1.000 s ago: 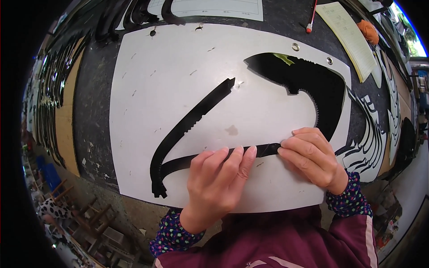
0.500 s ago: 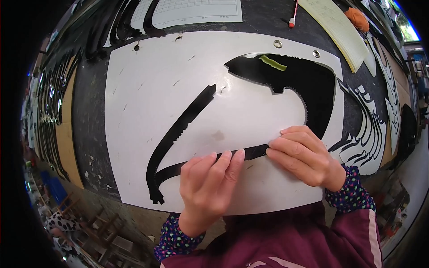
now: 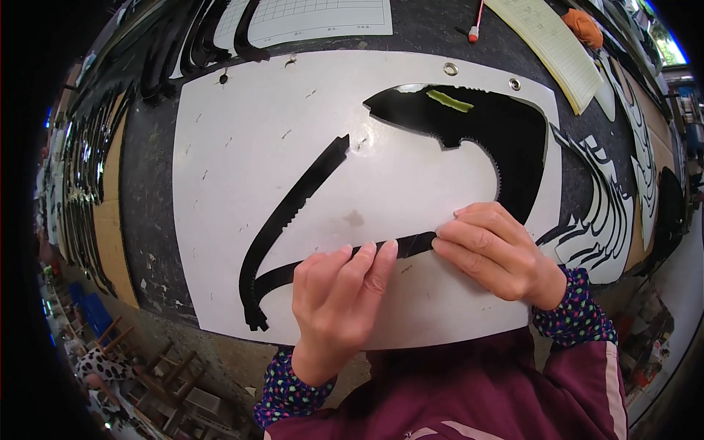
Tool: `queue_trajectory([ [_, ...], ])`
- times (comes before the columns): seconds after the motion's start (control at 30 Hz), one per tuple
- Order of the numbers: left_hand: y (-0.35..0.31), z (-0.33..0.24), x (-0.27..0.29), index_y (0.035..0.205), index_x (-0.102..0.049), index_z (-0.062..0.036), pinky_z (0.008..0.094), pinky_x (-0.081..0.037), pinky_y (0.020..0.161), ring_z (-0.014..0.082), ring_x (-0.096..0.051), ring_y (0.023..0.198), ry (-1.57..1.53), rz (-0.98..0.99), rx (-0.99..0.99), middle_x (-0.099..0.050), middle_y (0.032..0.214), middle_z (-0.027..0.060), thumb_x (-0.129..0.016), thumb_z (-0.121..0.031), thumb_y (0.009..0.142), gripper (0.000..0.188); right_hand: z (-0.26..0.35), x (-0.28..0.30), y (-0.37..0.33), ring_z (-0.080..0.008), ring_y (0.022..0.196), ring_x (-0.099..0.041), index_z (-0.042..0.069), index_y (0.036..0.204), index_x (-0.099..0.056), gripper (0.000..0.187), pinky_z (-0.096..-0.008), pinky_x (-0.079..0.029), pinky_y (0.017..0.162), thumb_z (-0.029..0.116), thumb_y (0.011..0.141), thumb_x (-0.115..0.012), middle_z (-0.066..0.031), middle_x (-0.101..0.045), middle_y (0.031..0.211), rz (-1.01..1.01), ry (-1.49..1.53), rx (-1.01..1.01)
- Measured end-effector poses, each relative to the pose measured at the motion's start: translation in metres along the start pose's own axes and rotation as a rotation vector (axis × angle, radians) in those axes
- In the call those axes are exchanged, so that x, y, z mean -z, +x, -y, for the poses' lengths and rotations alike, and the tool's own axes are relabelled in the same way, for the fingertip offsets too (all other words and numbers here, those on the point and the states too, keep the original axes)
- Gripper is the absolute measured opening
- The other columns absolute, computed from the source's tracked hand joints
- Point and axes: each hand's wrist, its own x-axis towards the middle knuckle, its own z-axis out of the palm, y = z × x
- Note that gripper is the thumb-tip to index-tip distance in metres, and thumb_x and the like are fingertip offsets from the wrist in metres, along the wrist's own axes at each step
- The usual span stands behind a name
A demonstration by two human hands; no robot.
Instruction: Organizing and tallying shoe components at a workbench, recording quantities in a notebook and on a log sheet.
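A large white sheet (image 3: 227,147) lies before me with black, flat, curved pieces on it. Under the fingertips of my left hand (image 3: 337,301), pressed close together, is a narrow black strip (image 3: 416,243). My right hand (image 3: 491,253) is closed at the strip's right end, thumb and fingers pinched there. Part of the strip is hidden beneath the left fingers. Its left end meets a longer curved black piece (image 3: 282,214) with a notched edge. Above my right hand sits a broad hook-shaped black piece (image 3: 522,147) with a toothed inner edge and a yellow-green scrap (image 3: 449,101) on it.
Metal eyelets (image 3: 450,69) pierce the sheet's far edge. White curved pieces (image 3: 598,191) fan out on the right. Many dark strips (image 3: 88,183) line the left. A ruled paper (image 3: 315,18), a red-and-white pen (image 3: 474,33) and a yellowish paper pad (image 3: 550,48) lie at the back.
The whole view has shifted very slightly. Both hands keep nearly the same places on the black strip, and the pieces lie as before.
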Motion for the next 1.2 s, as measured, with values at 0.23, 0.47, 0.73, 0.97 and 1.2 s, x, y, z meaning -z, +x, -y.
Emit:
queue_trajectory([
  [0.23, 0.000, -0.001, 0.000, 0.103, -0.075, -0.0055, 0.0356, -0.048, 0.071, 0.0211, -0.058, 0.088, 0.002, -0.006, 0.006, -0.065, 0.098, 0.0045, -0.073, -0.005, 0.072, 0.032, -0.001, 0.001, 0.001, -0.0272, 0.086, -0.061, -0.008, 0.088, -0.065, 0.027, -0.0379, -0.053, 0.075, 0.004, 0.064, -0.068, -0.0152, -0.061, 0.098, 0.003, -0.008, 0.009],
  [0.47, -0.001, -0.005, 0.004, 0.108, -0.074, -0.0074, 0.0363, -0.050, 0.075, 0.0217, -0.058, 0.091, 0.025, 0.038, 0.013, -0.065, 0.102, 0.0054, -0.071, -0.005, 0.074, 0.035, -0.002, 0.002, -0.001, -0.0273, 0.087, -0.061, -0.007, 0.089, -0.065, 0.027, -0.0376, -0.053, 0.075, 0.004, 0.064, -0.068, -0.0153, -0.061, 0.099, 0.020, -0.012, 0.008],
  [0.73, -0.009, -0.011, 0.010, 0.121, -0.070, -0.0178, 0.0368, -0.047, 0.086, 0.0210, -0.053, 0.099, 0.085, 0.105, 0.005, -0.059, 0.110, 0.0056, -0.062, -0.009, 0.081, 0.042, 0.003, 0.004, 0.001, -0.0273, 0.087, -0.061, -0.007, 0.091, -0.065, 0.028, -0.0369, -0.053, 0.074, 0.003, 0.065, -0.068, -0.0145, -0.061, 0.099, 0.010, -0.011, 0.018],
  [0.97, -0.015, -0.017, 0.008, 0.126, -0.067, -0.0266, 0.0361, -0.047, 0.086, 0.0203, -0.052, 0.096, 0.234, 0.114, -0.012, -0.057, 0.107, 0.0047, -0.058, -0.006, 0.082, 0.050, 0.013, 0.001, -0.001, -0.0275, 0.088, -0.062, -0.006, 0.093, -0.065, 0.028, -0.0369, -0.053, 0.074, 0.002, 0.066, -0.069, -0.0143, -0.061, 0.099, 0.022, 0.002, -0.005],
  [1.2, -0.024, -0.021, 0.002, 0.128, -0.065, -0.0239, 0.0373, -0.047, 0.087, 0.0221, -0.053, 0.099, 0.289, 0.128, 0.011, -0.057, 0.107, 0.0057, -0.059, -0.004, 0.081, 0.051, 0.017, -0.005, -0.002, -0.0278, 0.090, -0.061, -0.004, 0.093, -0.065, 0.028, -0.0368, -0.052, 0.076, 0.000, 0.066, -0.071, -0.0124, -0.061, 0.101, 0.038, 0.013, -0.042],
])
